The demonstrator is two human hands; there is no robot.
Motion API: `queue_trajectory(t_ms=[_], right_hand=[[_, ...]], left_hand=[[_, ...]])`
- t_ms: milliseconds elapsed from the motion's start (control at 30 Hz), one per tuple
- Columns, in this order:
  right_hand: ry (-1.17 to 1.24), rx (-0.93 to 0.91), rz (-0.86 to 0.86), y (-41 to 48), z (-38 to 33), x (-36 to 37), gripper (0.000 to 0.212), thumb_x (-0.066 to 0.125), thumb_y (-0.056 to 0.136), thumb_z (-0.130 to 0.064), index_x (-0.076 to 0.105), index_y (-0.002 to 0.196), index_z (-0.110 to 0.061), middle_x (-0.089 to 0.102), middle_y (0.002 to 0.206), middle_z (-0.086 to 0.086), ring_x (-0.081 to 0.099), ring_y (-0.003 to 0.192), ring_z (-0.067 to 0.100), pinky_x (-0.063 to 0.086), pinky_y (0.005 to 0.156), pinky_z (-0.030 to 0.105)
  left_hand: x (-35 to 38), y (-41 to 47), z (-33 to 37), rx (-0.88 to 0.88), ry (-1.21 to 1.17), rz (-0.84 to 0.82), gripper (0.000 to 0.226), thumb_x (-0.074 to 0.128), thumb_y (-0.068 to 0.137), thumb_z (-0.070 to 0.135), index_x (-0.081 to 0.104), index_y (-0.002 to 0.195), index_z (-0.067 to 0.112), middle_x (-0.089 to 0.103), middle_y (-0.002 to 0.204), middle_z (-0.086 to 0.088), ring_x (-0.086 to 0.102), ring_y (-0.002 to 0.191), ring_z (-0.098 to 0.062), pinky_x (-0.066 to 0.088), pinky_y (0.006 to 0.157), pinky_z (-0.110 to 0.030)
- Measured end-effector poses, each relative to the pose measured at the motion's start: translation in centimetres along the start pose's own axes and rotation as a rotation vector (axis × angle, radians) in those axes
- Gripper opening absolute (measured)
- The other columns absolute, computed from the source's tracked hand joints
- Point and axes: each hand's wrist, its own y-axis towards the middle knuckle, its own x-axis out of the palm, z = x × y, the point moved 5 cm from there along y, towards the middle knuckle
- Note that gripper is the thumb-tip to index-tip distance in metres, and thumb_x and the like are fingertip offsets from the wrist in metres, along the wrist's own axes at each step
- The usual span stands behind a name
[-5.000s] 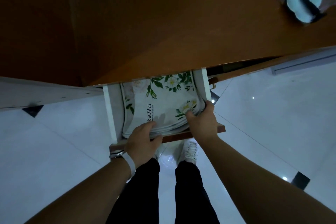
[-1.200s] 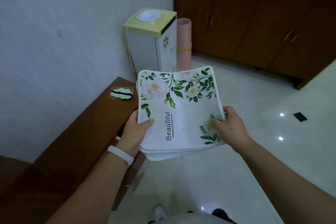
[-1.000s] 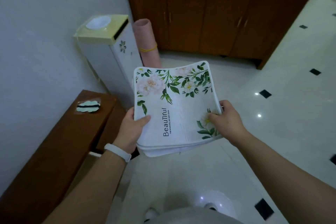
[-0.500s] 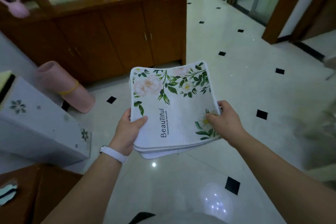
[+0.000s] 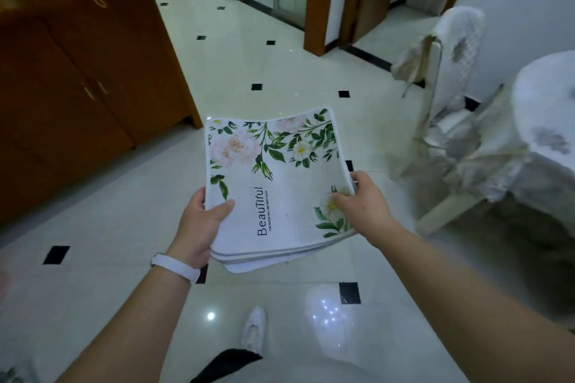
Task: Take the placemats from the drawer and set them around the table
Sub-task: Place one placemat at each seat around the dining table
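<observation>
The left hand (image 5: 199, 227) and the right hand (image 5: 361, 205) each grasp one side of the mats (image 5: 277, 183), a floral stack carried over the tiled floor (image 5: 280, 65), well apart from the table (image 5: 547, 109) at the right edge. The stack sags in the middle, so I think a lower mat could slide out if one grip loosens. The table is cut off by the frame, and the number of mats is hard to count.

The round table under a white lace cloth (image 5: 547, 121) runs off the right edge, and the stacked white floral placemats (image 5: 280, 193) hide their lower sheets.
</observation>
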Motion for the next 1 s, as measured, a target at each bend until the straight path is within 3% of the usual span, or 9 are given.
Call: queue_trajectory(t_ms=[133,300,667,800,933,1000], right_hand=[[-0.027,0.064,0.135,1.7,-2.0,-0.3,0.025,0.065,0.085,-0.019,0.053,0.107,-0.021,0.066,0.090,0.000,0.066,0.073,0.018,0.057,0.062,0.035],[-0.003,0.115,0.328,1.7,-3.0,-2.4,0.031,0.066,0.084,-0.021,0.052,0.111,-0.023,0.064,0.093,-0.002,0.066,0.078,0.019,0.059,0.072,0.044],[0.163,0.298,0.634,-0.4,3.1,-10.4,0.025,0.068,0.085,-0.019,0.053,0.105,-0.025,0.064,0.092,-0.005,0.067,0.078,0.016,0.060,0.068,0.039],[0.201,0.337,0.669,1.9,5.8,-13.7,0.027,0.068,0.084,-0.021,0.054,0.107,-0.025,0.063,0.093,-0.008,0.065,0.078,0.013,0.056,0.067,0.034],[0.286,0.304,0.680,6.5,8.0,-17.9,0.025,0.067,0.086,-0.017,0.054,0.106,-0.022,0.061,0.089,-0.010,0.062,0.075,0.006,0.046,0.054,0.019],[0.289,0.298,0.685,8.9,9.0,-20.7,0.025,0.068,0.086,-0.017,0.054,0.105,-0.023,0.061,0.089,-0.010,0.061,0.076,0.005,0.046,0.056,0.020]], left_hand=[[1.7,5.8,2.7,0.015,0.021,-0.145,0.033,0.068,0.087,0.004,0.060,0.118,0.012,0.071,0.111,-0.009,0.069,0.097,-0.031,0.056,0.079,-0.044],[5.5,10.6,5.0,0.015,0.043,-0.330,0.034,0.068,0.087,0.005,0.059,0.120,0.011,0.071,0.111,-0.009,0.069,0.097,-0.031,0.057,0.082,-0.047],[20.6,13.0,4.6,0.010,0.191,-0.699,0.034,0.069,0.087,0.007,0.061,0.119,0.012,0.071,0.113,-0.009,0.069,0.099,-0.032,0.056,0.082,-0.048],[26.5,14.1,4.7,0.016,0.241,-0.719,0.033,0.069,0.086,0.004,0.061,0.116,0.013,0.071,0.111,-0.009,0.069,0.096,-0.030,0.056,0.079,-0.043],[33.1,16.1,5.9,0.051,0.277,-0.725,0.034,0.069,0.085,0.003,0.061,0.117,0.011,0.071,0.111,-0.010,0.069,0.096,-0.031,0.056,0.079,-0.043],[36.9,16.9,6.3,0.059,0.294,-0.715,0.033,0.069,0.085,0.003,0.061,0.116,0.011,0.071,0.110,-0.011,0.069,0.094,-0.031,0.056,0.079,-0.043]])
